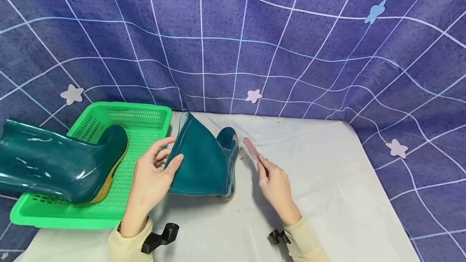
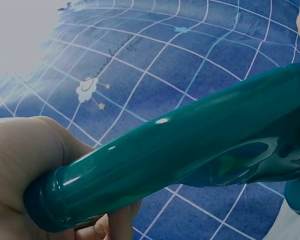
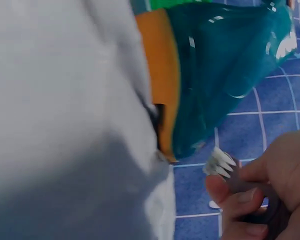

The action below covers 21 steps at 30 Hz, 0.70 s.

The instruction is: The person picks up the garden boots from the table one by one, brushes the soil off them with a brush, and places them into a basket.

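Here, I judge brushing in hand: the left hand (image 1: 151,173) pinches the glossy teal rubber boot (image 1: 204,159), the right hand (image 1: 275,185) clamps the pink-backed, white-bristled brush (image 1: 250,144); next calls for bristle contact.

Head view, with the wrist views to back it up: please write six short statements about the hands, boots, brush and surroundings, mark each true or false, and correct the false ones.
1. The left hand grips the held boot at the shaft's open end. True.
2. The right hand holds the brush. True.
3. The brush's bristles are black. False: they are white.
4. The second boot lies partly in the green basket. True.
5. In the head view, the second boot is right of the held boot. False: it is on the left.
6. The backdrop is plain. False: the blue curtain carries pale grid lines and stars.
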{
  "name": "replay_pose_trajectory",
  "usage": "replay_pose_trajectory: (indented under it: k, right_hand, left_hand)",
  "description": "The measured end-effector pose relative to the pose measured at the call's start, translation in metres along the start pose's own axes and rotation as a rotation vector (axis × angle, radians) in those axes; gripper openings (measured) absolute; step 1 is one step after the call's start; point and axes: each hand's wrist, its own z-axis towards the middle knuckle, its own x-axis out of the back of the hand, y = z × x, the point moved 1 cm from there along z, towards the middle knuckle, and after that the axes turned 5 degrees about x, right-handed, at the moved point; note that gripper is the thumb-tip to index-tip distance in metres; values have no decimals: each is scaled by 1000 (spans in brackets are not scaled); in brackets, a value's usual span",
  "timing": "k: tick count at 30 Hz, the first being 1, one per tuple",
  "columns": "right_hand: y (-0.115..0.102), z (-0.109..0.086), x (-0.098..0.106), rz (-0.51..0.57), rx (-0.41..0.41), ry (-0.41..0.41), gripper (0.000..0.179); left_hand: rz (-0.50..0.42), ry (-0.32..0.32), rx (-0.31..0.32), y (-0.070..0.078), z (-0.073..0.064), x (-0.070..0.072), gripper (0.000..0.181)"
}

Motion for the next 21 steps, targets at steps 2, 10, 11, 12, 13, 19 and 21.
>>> replay_pose_trajectory:
  k: [2,10,11,12,13,19,21]
  right_hand:
    - [-3,9,0,-8,8,-19,35]
    - [-3,44,-28,-8,90,-36,33]
    - [-1,45,-31,-7,88,-41,34]
    - [1,45,-34,-16,80,-42,35]
    - [3,45,-37,-28,68,-39,35]
    - [10,40,-41,-63,21,33,36]
    - [10,39,-42,-21,69,41,34]
  left_hand:
    - [18,13,11,-1,0,2,45]
    - [29,59,33,-1,0,14,44]
    - [36,66,30,-2,0,15,44]
    - [42,71,29,-2,0,16,43]
    - [51,74,26,-2,0,16,43]
    - [46,70,29,-2,1,14,44]
    - [43,79,31,-3,0,15,44]
